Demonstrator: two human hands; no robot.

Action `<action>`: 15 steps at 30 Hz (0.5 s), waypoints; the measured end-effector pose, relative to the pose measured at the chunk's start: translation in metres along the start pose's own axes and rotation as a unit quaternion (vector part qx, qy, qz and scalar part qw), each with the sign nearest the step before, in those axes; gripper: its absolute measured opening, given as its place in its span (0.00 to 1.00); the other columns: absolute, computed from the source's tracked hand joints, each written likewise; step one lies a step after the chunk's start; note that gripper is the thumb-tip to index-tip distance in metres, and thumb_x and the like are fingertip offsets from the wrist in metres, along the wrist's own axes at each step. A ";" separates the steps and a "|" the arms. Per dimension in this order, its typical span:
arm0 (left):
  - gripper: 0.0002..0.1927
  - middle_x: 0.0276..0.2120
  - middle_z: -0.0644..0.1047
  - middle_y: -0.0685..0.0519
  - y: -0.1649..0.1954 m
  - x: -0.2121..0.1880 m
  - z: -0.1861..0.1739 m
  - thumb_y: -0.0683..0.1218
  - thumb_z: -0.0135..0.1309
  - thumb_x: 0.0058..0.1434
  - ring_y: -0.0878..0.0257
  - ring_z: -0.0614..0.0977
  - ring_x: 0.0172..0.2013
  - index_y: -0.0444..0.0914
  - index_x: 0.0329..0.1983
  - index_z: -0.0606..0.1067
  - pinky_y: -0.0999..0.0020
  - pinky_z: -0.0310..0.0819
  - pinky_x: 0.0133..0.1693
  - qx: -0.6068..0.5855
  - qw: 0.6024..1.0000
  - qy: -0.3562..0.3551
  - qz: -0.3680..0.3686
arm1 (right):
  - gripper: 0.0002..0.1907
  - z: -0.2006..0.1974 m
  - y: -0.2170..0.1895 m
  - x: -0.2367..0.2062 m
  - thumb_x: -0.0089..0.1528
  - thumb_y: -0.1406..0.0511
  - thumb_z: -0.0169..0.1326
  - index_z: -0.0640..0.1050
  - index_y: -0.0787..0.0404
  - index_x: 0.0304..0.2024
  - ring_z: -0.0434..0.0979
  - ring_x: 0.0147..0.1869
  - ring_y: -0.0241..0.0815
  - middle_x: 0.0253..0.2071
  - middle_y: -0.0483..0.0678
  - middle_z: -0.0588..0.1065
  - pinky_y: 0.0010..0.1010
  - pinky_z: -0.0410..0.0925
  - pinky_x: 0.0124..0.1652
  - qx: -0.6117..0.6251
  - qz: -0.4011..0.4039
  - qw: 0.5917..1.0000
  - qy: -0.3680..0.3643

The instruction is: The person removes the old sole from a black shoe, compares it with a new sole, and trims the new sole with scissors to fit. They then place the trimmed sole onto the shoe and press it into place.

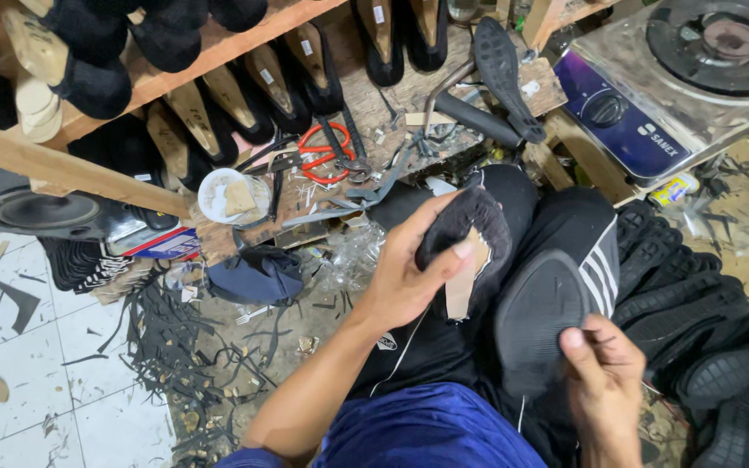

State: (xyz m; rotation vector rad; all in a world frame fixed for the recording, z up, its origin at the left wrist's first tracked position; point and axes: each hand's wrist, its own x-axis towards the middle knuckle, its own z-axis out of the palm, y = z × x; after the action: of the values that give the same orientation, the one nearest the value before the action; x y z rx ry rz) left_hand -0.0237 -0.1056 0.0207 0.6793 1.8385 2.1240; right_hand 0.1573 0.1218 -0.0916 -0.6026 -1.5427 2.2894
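Over my lap in a cramped shoe workshop, my left hand (pixel 409 277) grips a black shoe upper (pixel 472 234) stretched on its last, thumb lying across the near side and the other fingers wrapped out of sight behind it, so the shoe is firmly clasped. The pale insole board (pixel 465 282) faces me, and the shoe's long axis tilts from upper right down toward lower left of the view, bottom end toward my wrist.

My right hand (pixel 604 381) pinches the near end of a black rubber outsole (pixel 541 321), thumb on top and fingers curled beneath, closed on its edge. The sole's long axis runs almost straight away from me, its tip resting against my dark trouser leg with white stripes (pixel 595 260).

The relation that matters: the outsole lies just beside the lasted upper, to its right and slightly lower, the two nearly touching along the inner edge. Their axes are not yet parallel; the sole stands a little more upright than the shoe. I judge the right hand the nearer to bringing them together.

Beyond, the wooden counter (pixel 374 113) carries red-handled scissors (pixel 322 152) and scraps, while more black outsoles (pixel 721 347) pile at my right.
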 end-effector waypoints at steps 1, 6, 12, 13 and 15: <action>0.26 0.58 0.76 0.51 0.000 0.002 -0.001 0.45 0.53 0.71 0.68 0.74 0.59 0.30 0.69 0.67 0.72 0.66 0.64 0.013 1.000 -0.004 0.018 | 0.07 0.008 0.000 -0.002 0.66 0.70 0.59 0.77 0.65 0.46 0.62 0.27 0.25 0.31 0.39 0.72 0.20 0.54 0.26 0.019 0.001 1.000 -0.022; 0.31 0.52 0.75 0.51 0.004 0.010 0.005 0.53 0.49 0.71 0.66 0.71 0.48 0.32 0.73 0.67 0.70 0.65 0.52 -0.037 0.997 -0.003 -0.068 | 0.11 0.052 -0.003 0.012 0.64 0.66 0.58 0.78 0.66 0.46 0.61 0.25 0.24 0.34 0.42 0.76 0.18 0.52 0.24 0.069 0.020 0.994 -0.082; 0.30 0.59 0.77 0.49 0.015 0.009 0.008 0.49 0.53 0.69 0.65 0.77 0.60 0.31 0.71 0.67 0.69 0.69 0.65 0.004 1.000 -0.018 0.010 | 0.08 0.075 -0.009 0.027 0.67 0.66 0.59 0.77 0.65 0.46 0.59 0.26 0.24 0.34 0.41 0.75 0.18 0.51 0.25 0.083 0.015 0.990 -0.109; 0.30 0.58 0.77 0.48 0.015 0.007 0.011 0.48 0.56 0.68 0.65 0.77 0.59 0.31 0.71 0.67 0.69 0.70 0.64 -0.006 1.000 -0.014 -0.001 | 0.08 0.076 -0.008 0.028 0.68 0.66 0.58 0.78 0.66 0.46 0.60 0.26 0.24 0.34 0.41 0.75 0.18 0.51 0.26 0.080 0.012 0.990 -0.112; 0.31 0.58 0.78 0.48 0.013 0.005 0.013 0.46 0.58 0.66 0.65 0.77 0.58 0.31 0.71 0.67 0.69 0.71 0.64 -0.025 0.999 -0.013 -0.018 | 0.07 0.076 -0.003 0.028 0.70 0.67 0.57 0.78 0.66 0.47 0.61 0.27 0.24 0.34 0.41 0.75 0.18 0.52 0.27 0.073 0.001 0.990 -0.117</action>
State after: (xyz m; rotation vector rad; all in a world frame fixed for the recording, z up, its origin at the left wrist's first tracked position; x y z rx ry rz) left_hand -0.0203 -0.0946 0.0352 0.6541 1.7655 2.1205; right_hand 0.0946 0.0763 -0.0681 -0.3047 -1.4531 2.5219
